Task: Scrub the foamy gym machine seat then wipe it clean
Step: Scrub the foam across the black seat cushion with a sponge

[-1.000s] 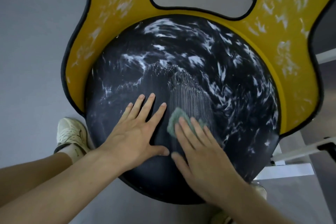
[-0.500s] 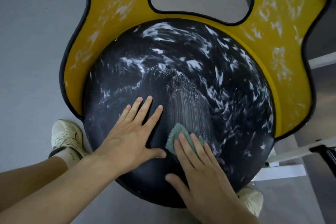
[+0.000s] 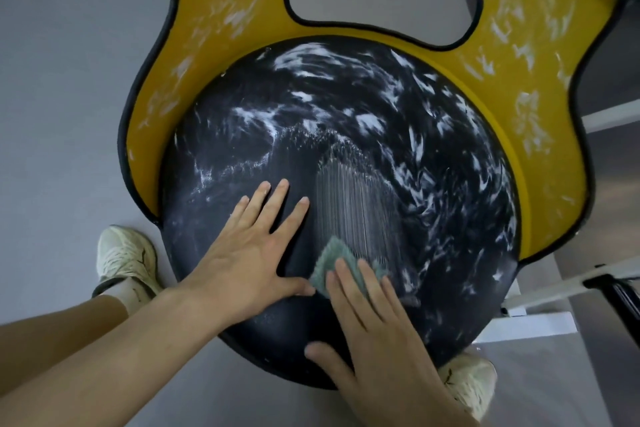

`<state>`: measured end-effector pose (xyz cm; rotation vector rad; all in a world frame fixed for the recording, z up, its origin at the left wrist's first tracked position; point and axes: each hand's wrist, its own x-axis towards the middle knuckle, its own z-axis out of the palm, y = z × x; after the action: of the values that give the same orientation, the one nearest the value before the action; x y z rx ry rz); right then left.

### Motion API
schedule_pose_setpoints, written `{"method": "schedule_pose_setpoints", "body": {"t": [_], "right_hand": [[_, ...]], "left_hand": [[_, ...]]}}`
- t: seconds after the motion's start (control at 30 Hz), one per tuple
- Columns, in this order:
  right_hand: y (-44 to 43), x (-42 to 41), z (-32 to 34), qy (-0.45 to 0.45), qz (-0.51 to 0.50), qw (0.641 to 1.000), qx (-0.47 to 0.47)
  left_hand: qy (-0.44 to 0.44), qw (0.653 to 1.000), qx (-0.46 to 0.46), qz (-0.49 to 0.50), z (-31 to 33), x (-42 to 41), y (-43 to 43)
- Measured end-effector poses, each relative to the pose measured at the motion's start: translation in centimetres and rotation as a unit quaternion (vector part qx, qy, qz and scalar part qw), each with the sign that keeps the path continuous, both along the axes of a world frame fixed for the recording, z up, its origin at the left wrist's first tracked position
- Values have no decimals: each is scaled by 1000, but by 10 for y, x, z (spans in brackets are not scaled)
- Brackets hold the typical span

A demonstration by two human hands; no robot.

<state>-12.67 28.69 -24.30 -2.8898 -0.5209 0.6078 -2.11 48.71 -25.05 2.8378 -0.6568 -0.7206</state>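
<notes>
The gym machine seat point(image 3: 214, 236), a round black pad, is seen from above and fills the middle of the view. It is bordered on its far and lateral sides by a yellow panel point(image 3: 540, 55) edged in black piping. White foam point(image 3: 304, 59) is smeared in streaks and curls over the far and right portions of the seat, and thinner smears are seen on the yellow panel. The near-left portion of the seat is largely dark, with only faint specks.

A patch of fine parallel lines point(image 3: 356, 198) is marked in the foam near the centre of the seat. A green cloth point(image 3: 332, 256) is located at the near end of this patch, lying flat on the seat surface.

The left hand point(image 3: 249, 253) is laid flat on the seat to the left of the cloth, with the fingers straight and spread and the thumb extended towards the cloth; whether the thumb tip touches the cloth cannot be determined. The right hand point(image 3: 377, 333) is placed on top of the cloth, with the fingers straight and pressed down on it and the thumb held out to the left, near the front edge of the seat. Most of the cloth is covered by these fingers.

A pale shoe point(image 3: 121, 260) is seen on the grey floor point(image 3: 69, 80) at the left of the seat, and a second pale shoe point(image 3: 471, 381) is partly visible below its near-right edge. White frame bars point(image 3: 554, 288) are seen at the right, beneath the seat.
</notes>
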Motion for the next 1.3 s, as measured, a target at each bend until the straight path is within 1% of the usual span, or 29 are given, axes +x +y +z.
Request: {"method": "schedule_pose_setpoints", "body": {"t": [0.07, 0.13, 0.23, 0.37, 0.43, 0.5, 0.6, 0.67, 0.73, 0.83, 0.97, 1.03, 1.1, 1.2, 1.3], "right_hand": [[-3, -13, -2, 5, 5, 1000, -6], [-4, 0, -1, 8, 8, 1000, -6], [-1, 55, 1, -2, -8, 1000, 6], [10, 141, -3, -2, -76, 997, 9], [14, 153, -3, -6, -99, 995, 12], [12, 131, -3, -11, -99, 995, 12], [4, 57, -2, -23, -70, 997, 1], [-3, 12, -2, -8, -54, 999, 1], [-9, -10, -5, 2, -41, 999, -5], [-8, 16, 0, 15, -52, 999, -6], [-8, 113, -8, -29, -92, 995, -25], [-5, 158, -8, -22, -115, 993, -23], [-5, 175, -6, -13, -122, 992, -16], [-7, 140, -3, -17, -116, 993, -5], [-13, 56, -3, -25, -86, 996, -4]], "left_hand": [[-5, 1000, -7, 3, -1, -2, 1], [-9, 1000, -16, 9, -1, -3, 3], [-13, 1000, -13, 7, -2, -5, 5], [-15, 1000, -7, 5, 0, -2, 3], [-11, 1000, 3, 0, 1, 0, 1], [-1, 1000, 8, 1, 4, 2, -1], [3, 1000, 0, 10, 4, 2, -2], [-1, 1000, -4, 10, 3, 1, -2], [-6, 1000, -5, 14, 1, -1, -1], [-9, 1000, -9, 18, 0, -2, -1], [-13, 1000, -18, 22, -1, -2, -1], [-7, 1000, -11, 17, 0, 0, -2], [2, 1000, 0, 14, 1, 3, -5], [11, 1000, 4, 16, 4, 6, -8], [15, 1000, -2, 20, 2, 7, -9]]}}
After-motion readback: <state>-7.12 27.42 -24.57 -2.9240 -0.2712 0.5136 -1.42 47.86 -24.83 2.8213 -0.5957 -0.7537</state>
